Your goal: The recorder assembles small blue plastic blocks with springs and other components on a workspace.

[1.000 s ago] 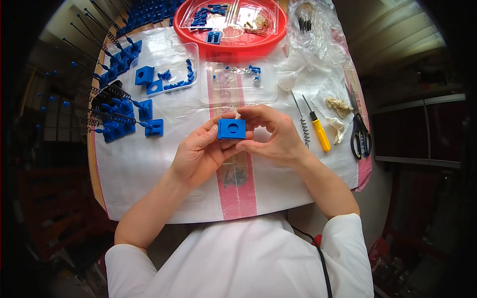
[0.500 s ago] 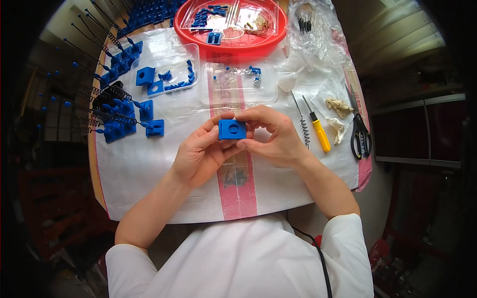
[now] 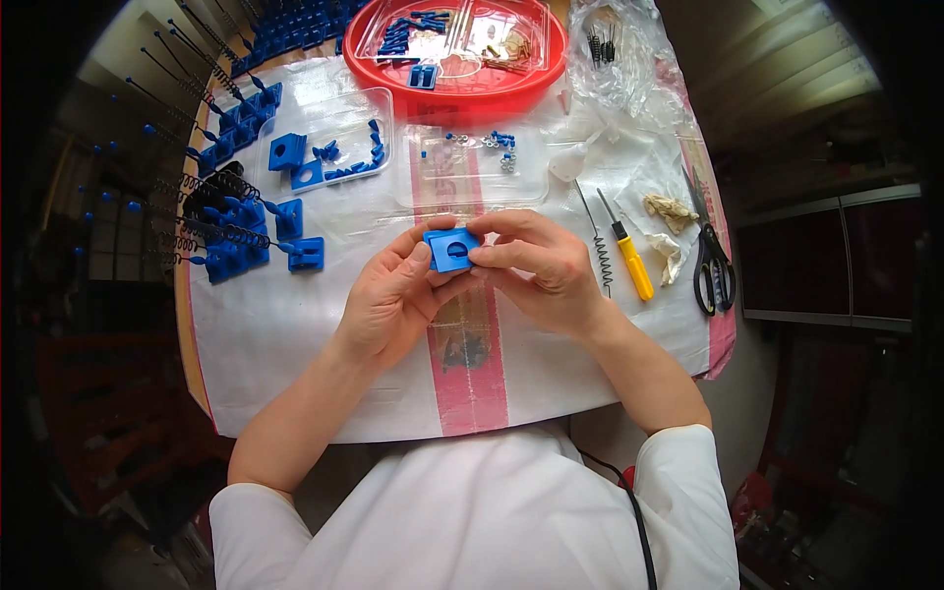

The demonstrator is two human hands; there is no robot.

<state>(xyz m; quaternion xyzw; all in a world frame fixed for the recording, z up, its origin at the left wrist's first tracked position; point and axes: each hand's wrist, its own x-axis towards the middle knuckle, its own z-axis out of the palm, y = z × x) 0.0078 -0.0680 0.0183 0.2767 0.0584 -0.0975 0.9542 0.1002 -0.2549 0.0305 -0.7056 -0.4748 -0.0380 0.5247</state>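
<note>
Between my two hands is a blue plastic block [image 3: 441, 241] with a flat plate face and a round hole in it, tilted above the table. My left hand [image 3: 391, 295] grips its left side, the thumb on the edge and fingers beneath. The fingers of my right hand [image 3: 536, 261] pinch its right side, with fingertips by the hole. What lies under the block is hidden by my fingers. Just beyond, a clear plastic tray [image 3: 413, 187] bears small blue bits and metal nuts.
At left, a clear box [image 3: 339, 103] holds blue plates and pieces; blue bases with springs [image 3: 226, 246] stand beside it. A red basin [image 3: 472, 103] sits at the back. To the right lie a coiled wire [image 3: 602, 256], a yellow-handled screwdriver [image 3: 634, 267] and black scissors [image 3: 716, 280].
The blue block has tilted and shifted slightly left. My right fingers have moved over its face toward the hole; my left hand keeps its grip.
</note>
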